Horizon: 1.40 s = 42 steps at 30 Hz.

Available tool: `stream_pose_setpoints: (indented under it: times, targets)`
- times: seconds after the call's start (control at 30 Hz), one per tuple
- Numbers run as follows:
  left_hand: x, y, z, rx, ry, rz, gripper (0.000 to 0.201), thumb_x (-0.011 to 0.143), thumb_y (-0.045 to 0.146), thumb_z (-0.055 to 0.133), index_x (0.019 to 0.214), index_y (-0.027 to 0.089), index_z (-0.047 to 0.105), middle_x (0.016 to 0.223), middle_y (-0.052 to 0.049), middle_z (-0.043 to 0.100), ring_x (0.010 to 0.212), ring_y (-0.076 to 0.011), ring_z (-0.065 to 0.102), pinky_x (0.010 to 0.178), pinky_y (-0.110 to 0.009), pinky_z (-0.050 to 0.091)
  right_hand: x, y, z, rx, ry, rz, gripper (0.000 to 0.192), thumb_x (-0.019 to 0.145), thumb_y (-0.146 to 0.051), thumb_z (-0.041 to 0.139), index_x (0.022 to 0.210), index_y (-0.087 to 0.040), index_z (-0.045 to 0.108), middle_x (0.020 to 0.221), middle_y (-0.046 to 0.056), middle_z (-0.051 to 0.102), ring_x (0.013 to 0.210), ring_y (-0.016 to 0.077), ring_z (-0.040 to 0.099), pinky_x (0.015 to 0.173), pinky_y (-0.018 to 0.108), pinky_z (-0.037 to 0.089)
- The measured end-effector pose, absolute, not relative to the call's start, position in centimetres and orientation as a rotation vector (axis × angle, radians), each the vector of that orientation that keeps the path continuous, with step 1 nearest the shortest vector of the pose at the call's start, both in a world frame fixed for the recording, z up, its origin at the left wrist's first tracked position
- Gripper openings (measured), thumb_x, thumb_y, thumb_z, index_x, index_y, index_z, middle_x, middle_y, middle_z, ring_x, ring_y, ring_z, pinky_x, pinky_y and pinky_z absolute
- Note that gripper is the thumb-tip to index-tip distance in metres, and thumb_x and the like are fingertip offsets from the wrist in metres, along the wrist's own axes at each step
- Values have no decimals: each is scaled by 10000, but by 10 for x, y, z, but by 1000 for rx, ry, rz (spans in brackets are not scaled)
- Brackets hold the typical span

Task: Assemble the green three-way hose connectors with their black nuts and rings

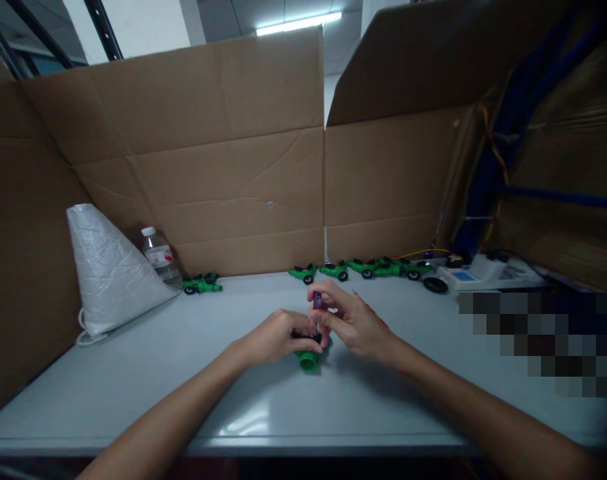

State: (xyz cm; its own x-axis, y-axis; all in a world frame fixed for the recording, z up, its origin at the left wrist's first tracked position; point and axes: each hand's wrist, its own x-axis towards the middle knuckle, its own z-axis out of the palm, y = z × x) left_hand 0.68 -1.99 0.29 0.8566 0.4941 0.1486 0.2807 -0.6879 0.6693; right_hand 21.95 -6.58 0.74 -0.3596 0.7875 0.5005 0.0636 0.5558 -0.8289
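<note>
A green toy car (308, 361) with black parts lies on the table in front of me, its round open end towards me. My left hand (288, 333) is closed on it from the left, fingers over its black upper part. My right hand (350, 321) pinches a small screwdriver (318, 301) by its purple handle. The screwdriver stands upright over the car. Its thin shaft points down into the black part, but my fingers hide the tip. Part of the car is covered by both hands.
Along the back of the white table (223, 400) stand several similar green toy cars (367, 269), with another group (202, 285) at left. A black ring (435, 285) lies near a power strip (493, 273). A water bottle (159, 257) and silvery bag (108, 277) stand left. Cardboard walls (233, 167) enclose the table.
</note>
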Motion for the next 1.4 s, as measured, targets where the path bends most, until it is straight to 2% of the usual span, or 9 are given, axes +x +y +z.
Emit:
stream_pose_setpoints:
  times: [0.1,0.37,0.63,0.87,1.1,1.3,1.4]
  targets:
    - [6,-16,-2,2323,559,435,462,968,546,658,1004,107,797,897,-86,758,800,-171,676,783,-262,513,217,-65,5,-734,-1743,898,166,1025,-341,598,1159,-255,551,806,-52,597,537,94,626,502,206,521]
    - [3,-7,-8,2352,565,495,458,919,560,716,1051,131,811,968,-114,766,881,-197,698,827,-285,529,218,-55,-1,-733,-1605,907,296,994,-471,647,1141,-254,510,815,-43,654,464,88,559,415,203,472]
    - [1,-10,1,2412,508,461,443,951,544,675,1094,152,824,993,-122,767,963,-220,708,906,-319,529,216,-61,-6,-787,-1601,923,318,1057,-529,515,1226,-260,515,887,3,658,575,121,616,508,247,533]
    - [-1,-6,-7,2348,490,460,434,958,537,663,1114,168,829,1087,-133,777,1048,-226,717,1000,-334,523,216,-57,-7,-719,-1554,955,340,1037,-547,550,1204,-251,547,959,47,670,608,142,620,508,277,557]
    - [-1,-2,-13,2357,490,479,448,938,523,686,1171,162,813,1089,-146,770,1042,-223,722,978,-320,543,214,-56,-4,-673,-1499,1054,356,1020,-572,570,1176,-253,538,913,30,640,539,119,565,415,241,516]
    - [0,-2,-14,2386,540,445,439,966,500,660,1218,168,798,1108,-147,774,1033,-224,722,974,-318,538,218,-55,-5,-676,-1492,1073,361,1039,-553,538,1253,-262,522,963,45,631,569,126,578,436,254,534]
    - [-1,-4,-11,2422,504,443,472,979,521,630,1234,157,790,1112,-160,773,1029,-227,721,969,-321,537,219,-54,-6,-685,-1494,1056,336,1041,-535,549,1225,-255,533,967,45,643,596,128,586,462,252,538]
